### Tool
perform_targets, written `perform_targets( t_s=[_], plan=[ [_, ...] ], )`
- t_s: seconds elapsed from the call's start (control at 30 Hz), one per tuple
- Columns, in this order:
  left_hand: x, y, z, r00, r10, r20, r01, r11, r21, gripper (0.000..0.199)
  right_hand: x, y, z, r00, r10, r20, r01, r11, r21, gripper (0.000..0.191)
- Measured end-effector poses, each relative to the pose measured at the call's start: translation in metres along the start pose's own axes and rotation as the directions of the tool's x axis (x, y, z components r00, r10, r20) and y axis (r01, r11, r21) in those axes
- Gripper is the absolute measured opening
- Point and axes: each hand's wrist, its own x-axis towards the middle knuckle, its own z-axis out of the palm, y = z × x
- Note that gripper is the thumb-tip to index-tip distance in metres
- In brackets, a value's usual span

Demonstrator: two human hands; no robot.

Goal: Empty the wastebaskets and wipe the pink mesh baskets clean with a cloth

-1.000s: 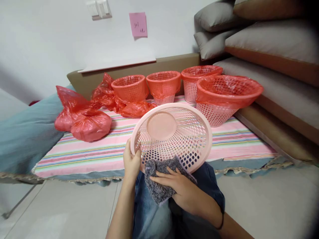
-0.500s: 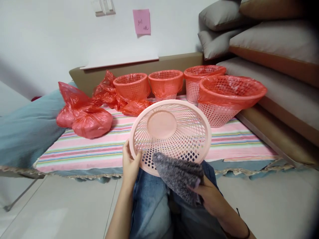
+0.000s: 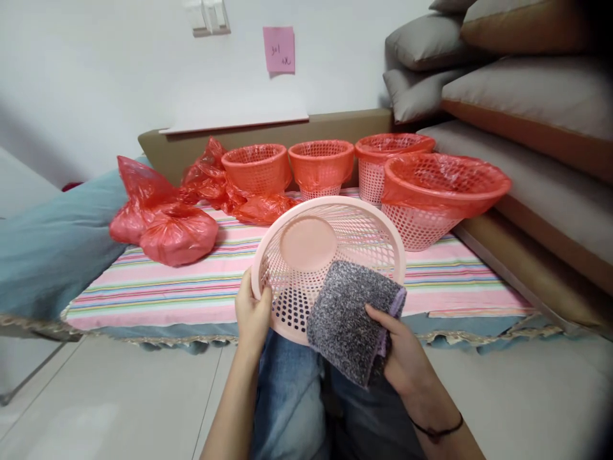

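A pale pink perforated plastic basket (image 3: 308,244) is tilted above my lap, its open mouth toward me. My left hand (image 3: 253,311) grips its rim at the left, thumb on the inner side and fingers behind. In my right hand (image 3: 405,351) is a folded grey cleaning cloth (image 3: 352,316) with a purple edge, pinched at its right side with the thumb on top. The cloth covers the lower right of the basket's mouth; whether it touches the basket, I cannot tell.
Several pink baskets lined with red plastic bags, such as the nearest one (image 3: 445,182), stand on the striped cloth (image 3: 158,294). Knotted red bags (image 3: 177,236) lie at the left. Cushions (image 3: 522,96) are stacked at the right. A pink note (image 3: 279,50) is on the wall.
The cloth has swung up and turned flatter, showing a broad folded face over the basket's lower right. My right hand has risen slightly with it. My left hand keeps its hold on the rim.
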Motion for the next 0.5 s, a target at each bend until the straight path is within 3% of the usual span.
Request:
perform_targets(
  t_s=[0.07, 0.1, 0.17, 0.2, 0.27, 0.33, 0.5],
  plan=[
    [0.003, 0.008, 0.002, 0.996, 0.075, -0.054, -0.073, 0.997, 0.041, 0.032, 0.010, -0.008, 0.012, 0.991, -0.116, -0.064, 0.111, 0.992, -0.065, 0.046],
    [0.001, 0.009, 0.004, 0.992, 0.097, -0.086, -0.093, 0.995, 0.046, 0.033, 0.018, -0.012, 0.018, 0.973, -0.228, -0.039, 0.220, 0.964, -0.150, 0.048],
    [-0.008, 0.007, 0.008, 0.985, 0.088, -0.150, -0.083, 0.996, 0.035, 0.041, 0.039, -0.020, 0.028, 0.896, -0.413, 0.164, 0.443, 0.813, -0.378, 0.047],
    [-0.014, 0.003, 0.009, 0.984, 0.056, -0.167, -0.053, 0.998, 0.023, 0.044, 0.051, -0.023, 0.032, 0.843, -0.440, 0.308, 0.537, 0.693, -0.480, 0.046],
    [-0.026, -0.006, 0.011, 0.986, -0.036, -0.160, 0.032, 0.999, -0.022, 0.047, 0.078, -0.026, 0.040, 0.748, -0.380, 0.544, 0.663, 0.443, -0.603, 0.044],
    [-0.035, -0.015, 0.012, 0.987, -0.105, -0.118, 0.095, 0.991, -0.089, 0.048, 0.103, -0.024, 0.048, 0.715, -0.285, 0.639, 0.699, 0.263, -0.665, 0.042],
    [-0.041, -0.026, 0.012, 0.989, -0.142, -0.031, 0.133, 0.968, -0.211, 0.054, 0.143, -0.005, 0.076, 0.681, -0.125, 0.721, 0.730, 0.035, -0.683, 0.039]
  ],
)
